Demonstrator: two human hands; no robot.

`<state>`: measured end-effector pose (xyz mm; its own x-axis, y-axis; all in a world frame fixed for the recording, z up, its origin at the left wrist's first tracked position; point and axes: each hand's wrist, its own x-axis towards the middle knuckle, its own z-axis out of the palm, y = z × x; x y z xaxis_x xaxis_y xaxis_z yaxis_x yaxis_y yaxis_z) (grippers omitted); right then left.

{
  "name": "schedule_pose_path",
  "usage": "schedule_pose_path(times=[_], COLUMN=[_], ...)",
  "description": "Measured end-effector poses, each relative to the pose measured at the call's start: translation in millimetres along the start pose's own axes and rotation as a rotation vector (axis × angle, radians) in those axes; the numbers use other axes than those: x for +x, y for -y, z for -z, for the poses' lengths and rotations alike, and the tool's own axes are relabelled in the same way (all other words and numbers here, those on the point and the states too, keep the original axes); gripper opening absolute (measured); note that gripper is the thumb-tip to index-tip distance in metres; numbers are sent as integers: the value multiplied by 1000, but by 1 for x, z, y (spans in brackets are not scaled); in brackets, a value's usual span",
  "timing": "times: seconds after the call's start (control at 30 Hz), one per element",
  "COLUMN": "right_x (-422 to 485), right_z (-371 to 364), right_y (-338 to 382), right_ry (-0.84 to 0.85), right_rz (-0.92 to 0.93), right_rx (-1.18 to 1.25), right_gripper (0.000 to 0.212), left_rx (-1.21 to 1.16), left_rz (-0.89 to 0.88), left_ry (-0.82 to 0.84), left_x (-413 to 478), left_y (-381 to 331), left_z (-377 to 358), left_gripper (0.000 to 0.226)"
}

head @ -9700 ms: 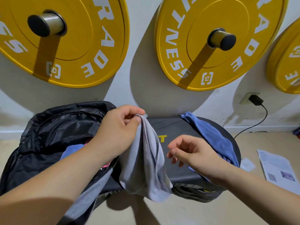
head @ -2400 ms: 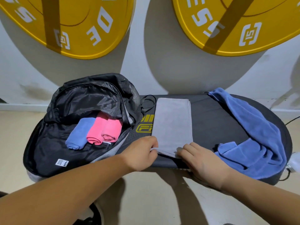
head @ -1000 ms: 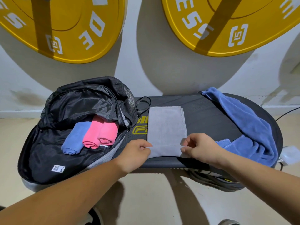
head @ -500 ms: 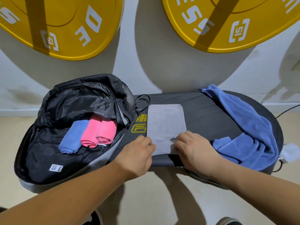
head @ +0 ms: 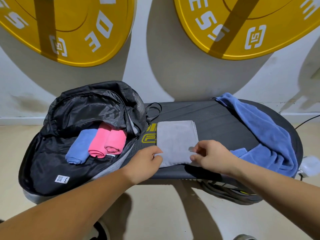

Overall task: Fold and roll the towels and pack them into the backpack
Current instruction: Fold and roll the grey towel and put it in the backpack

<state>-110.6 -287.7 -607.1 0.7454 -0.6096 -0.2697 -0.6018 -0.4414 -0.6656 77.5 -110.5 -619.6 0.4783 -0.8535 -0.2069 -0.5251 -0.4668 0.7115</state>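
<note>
Well, the big black board (head: 216,116) stands by the far wall, and all the work is on it. On its left end lies the backpack (head: 50,163), wide open, with its dark inside showing. On the right end a blue towel (head: 266,135) lies in a loose heap, not folded and not rolled, so I think it waits for its turn. In the middle of the board lies the grey towel (head: 174,139), folded flat into a neat strip. Its far end is smooth and its near end is bunched up a little at the hands. Inside the backpack three rolls lie side by side and touch: a blue roll (head: 79,148) on the left, a middle pink roll (head: 98,144), and a right pink roll (head: 115,141). So three towels look done and packed. The left hand (head: 143,163) has curled fingers and pinches the near left corner of the grey towel. The right hand (head: 213,156) pinches the near right corner the same way. I think the folding of the grey towel is done and its rolling is just at the start. Left to do: roll it up, put it in the backpack by the rolls, then fold, roll and pack the blue towel.
</note>
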Motion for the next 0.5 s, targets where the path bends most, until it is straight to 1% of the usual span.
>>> schedule_pose_path(times=[0.03, 0.1, 0.17, 0.2, 0.23, 0.3, 0.37, 0.4, 0.43, 0.5], right_x=[1, 0, 0, 0, 0, 1, 3, 4, 5, 3], right_z=[1, 1, -2, -3, -5, -10, -13, -14, -16, -19], right_y=[1, 5, 6, 5, 4, -1, -4, -4, -4, -2], right_ry=[0, -11, -35, -56, -91, -210, -275, -257, -232, -230], right_rz=[-59, -164, -215, -208, -165, 34, 274, 360, 419, 511], right_rx=[88, 222, 283, 268, 192, -67, -300, -416, -542, -701], right_gripper=[14, 18, 19, 18, 17, 12, 10, 13, 16, 18], left_rx=[-57, -85, 9, 98, 194, 373, 553, 632, 683, 716], left_rz=[54, 119, 117, 78, -8, -280, -545, -622, -661, -666], left_ry=[-2, -26, -65, -99, -149, -208, -156, -124, -106, -102], left_x=[0, 1, 3, 4, 5, 6, 4, 1, -3, -9], left_y=[0, 0, 2, 3, 4, 6, 4, 3, 1, 2], left_z=[-1, -3, -4, -3, -3, -1, -1, -3, -5, -9], left_gripper=[16, 9, 5, 5, 6, 2, 14, 15, 13, 12])
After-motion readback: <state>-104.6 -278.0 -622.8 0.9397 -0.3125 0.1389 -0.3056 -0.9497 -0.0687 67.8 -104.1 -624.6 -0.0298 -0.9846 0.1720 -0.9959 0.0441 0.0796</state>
